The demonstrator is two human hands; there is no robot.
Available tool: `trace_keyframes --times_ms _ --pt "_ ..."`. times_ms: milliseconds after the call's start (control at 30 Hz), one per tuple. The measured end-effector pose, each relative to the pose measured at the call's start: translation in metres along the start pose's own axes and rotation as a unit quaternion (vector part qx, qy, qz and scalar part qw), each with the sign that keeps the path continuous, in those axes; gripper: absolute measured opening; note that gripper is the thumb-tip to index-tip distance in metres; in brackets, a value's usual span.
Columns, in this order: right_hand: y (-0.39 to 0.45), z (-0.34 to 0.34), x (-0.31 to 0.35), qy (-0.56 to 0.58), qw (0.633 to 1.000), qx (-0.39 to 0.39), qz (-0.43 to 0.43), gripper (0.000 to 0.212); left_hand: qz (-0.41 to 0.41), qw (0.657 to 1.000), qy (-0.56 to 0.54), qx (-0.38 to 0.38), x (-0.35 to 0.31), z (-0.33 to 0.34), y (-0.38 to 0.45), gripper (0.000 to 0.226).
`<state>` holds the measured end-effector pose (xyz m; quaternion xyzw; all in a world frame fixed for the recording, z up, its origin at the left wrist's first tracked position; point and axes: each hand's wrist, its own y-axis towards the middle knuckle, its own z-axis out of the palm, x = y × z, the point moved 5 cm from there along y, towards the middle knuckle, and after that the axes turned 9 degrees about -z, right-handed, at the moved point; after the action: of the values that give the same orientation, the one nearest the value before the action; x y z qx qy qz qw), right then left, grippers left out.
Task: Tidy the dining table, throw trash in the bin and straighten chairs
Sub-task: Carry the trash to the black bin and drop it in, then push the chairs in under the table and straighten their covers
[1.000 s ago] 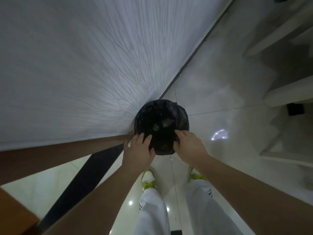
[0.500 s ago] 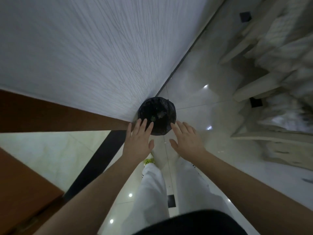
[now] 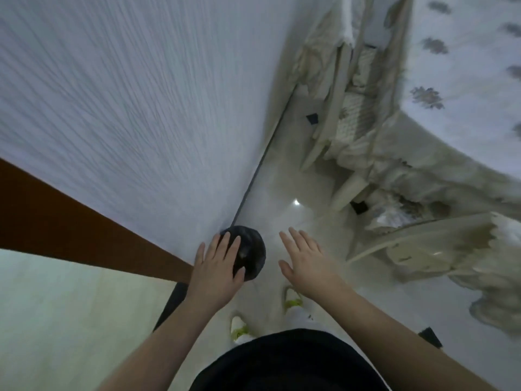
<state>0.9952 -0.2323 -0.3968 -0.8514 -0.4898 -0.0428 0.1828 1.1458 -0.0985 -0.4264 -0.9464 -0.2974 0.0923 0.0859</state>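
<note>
A round bin lined with a black bag stands on the pale tiled floor against the white wall, with some scraps visible inside. My left hand hovers with straight spread fingers in front of the bin's left side and holds nothing. Off to the right of the bin, my right hand is open and empty, fingers spread, over bare floor. At the right are a cream chair with a fringed seat cover and the dining table under a white flowered cloth. The view is blurred by motion.
A brown wooden door frame runs along the left, with a dark threshold strip below it. A second cream chair stands farther back beside the table. My feet in white and yellow shoes stand just behind the bin.
Both hands let go of the bin's rim and drew back with fingers spread. My head rose and turned right, so the bin looks smaller and the table and chairs came into view.
</note>
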Motion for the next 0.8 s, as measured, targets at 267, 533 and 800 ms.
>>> trace_keyframes --times_ms 267,533,800 --pt "-0.05 -0.039 -0.014 0.029 0.993 -0.063 0.091 0.064 0.093 0.995 -0.004 -0.023 -0.043 -0.051 0.017 0.073" --pt "-0.101 -0.06 -0.062 0.039 0.974 -0.127 0.186 0.066 0.184 0.983 -0.015 0.006 -0.117 -0.062 0.025 0.08" --pt "-0.165 -0.074 -0.123 0.051 0.949 -0.174 0.258 0.068 0.259 0.966 -0.006 0.002 -0.204 -0.066 0.025 0.076"
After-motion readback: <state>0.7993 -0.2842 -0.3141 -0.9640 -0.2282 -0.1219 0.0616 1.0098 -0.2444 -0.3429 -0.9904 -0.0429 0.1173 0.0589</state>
